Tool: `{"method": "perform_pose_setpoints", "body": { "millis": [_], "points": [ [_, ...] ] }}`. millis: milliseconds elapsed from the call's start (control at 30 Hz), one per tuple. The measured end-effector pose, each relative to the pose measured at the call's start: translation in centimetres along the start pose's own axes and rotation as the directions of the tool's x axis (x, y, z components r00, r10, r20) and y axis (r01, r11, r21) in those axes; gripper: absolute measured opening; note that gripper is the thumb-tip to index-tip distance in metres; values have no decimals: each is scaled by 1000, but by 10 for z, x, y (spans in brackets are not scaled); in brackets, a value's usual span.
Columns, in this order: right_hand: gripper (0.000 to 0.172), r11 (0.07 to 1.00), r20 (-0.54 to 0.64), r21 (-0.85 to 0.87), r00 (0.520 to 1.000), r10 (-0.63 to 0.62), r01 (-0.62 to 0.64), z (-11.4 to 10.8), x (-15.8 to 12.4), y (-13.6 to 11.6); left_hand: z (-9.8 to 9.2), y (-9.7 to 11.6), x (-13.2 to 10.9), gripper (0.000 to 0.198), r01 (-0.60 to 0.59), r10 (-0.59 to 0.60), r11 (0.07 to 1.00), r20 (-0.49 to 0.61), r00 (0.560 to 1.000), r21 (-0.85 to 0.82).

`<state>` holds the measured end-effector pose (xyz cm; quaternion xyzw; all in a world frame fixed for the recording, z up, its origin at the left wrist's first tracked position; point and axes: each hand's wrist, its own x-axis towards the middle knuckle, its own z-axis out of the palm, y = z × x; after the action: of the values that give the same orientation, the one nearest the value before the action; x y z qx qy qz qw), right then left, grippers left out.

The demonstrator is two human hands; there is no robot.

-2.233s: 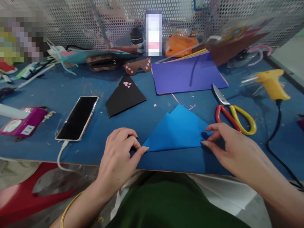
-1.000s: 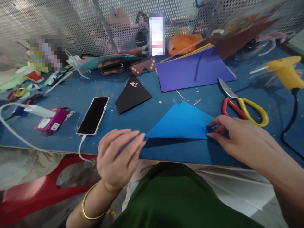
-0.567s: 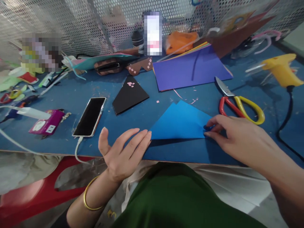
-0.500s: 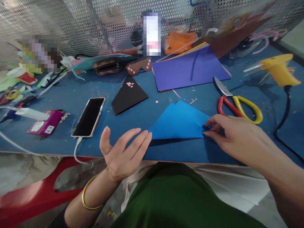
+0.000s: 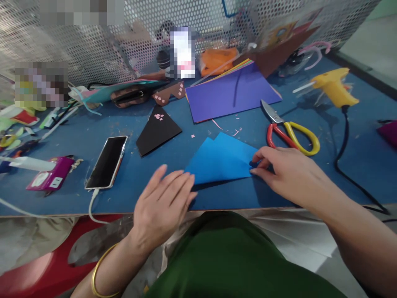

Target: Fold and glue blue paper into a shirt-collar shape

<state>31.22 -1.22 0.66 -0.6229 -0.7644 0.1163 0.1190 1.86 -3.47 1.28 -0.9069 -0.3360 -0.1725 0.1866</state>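
Observation:
A blue paper triangle point(image 5: 221, 159), folded, lies on the blue table top point(image 5: 192, 203) near its front edge. My right hand point(image 5: 287, 174) pinches the triangle's right corner between thumb and fingers. My left hand point(image 5: 163, 205) hovers flat just left of the paper's left corner, fingers stretched out and together, back of the hand up, holding nothing. Its fingertips reach close to the paper's left tip.
Red-and-yellow scissors point(image 5: 287, 130) lie right of the paper, a yellow glue gun point(image 5: 333, 87) with black cord farther right. A purple sheet stack point(image 5: 231, 93), a black paper triangle point(image 5: 156, 130), a phone point(image 5: 107, 161) on a cable and a pink box point(image 5: 49, 178) lie around. Mesh fence point(image 5: 93, 41) behind.
My left hand let go of the paper's left corner, lifted, turned palm up, and now has turned back down, flat beside the corner. My right hand kept its pinch.

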Motion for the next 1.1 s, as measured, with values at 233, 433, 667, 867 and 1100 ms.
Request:
{"method": "perform_pose_setpoints", "body": {
  "millis": [233, 433, 667, 867, 1100],
  "points": [
    [7, 1000, -33, 20, 999, -2, 2, 1, 0, -1, 22, 18, 5, 76, -52, 108, 964, 210, 972, -259],
    [6, 970, -87, 218, 992, -88, 105, 1, -7, 16, 24, 22, 0, 90, -73, 118, 974, 207, 971, -213],
    [7, 954, -259, 257, 962, -88, 156, 10, -19, 23, 25, 34, 9, 89, -65, 78, 993, 132, 988, -99],
    [9, 961, -258, 161, 950, -177, 222, 15, -15, 22, 28, 40, 12, 89, -55, 61, 998, 187, 981, -36],
    [13, 979, -226, 110, 964, -142, 170, 12, -14, 15, 29, 45, 14, 82, -46, 43, 999, 182, 982, 8]
  ]
}}
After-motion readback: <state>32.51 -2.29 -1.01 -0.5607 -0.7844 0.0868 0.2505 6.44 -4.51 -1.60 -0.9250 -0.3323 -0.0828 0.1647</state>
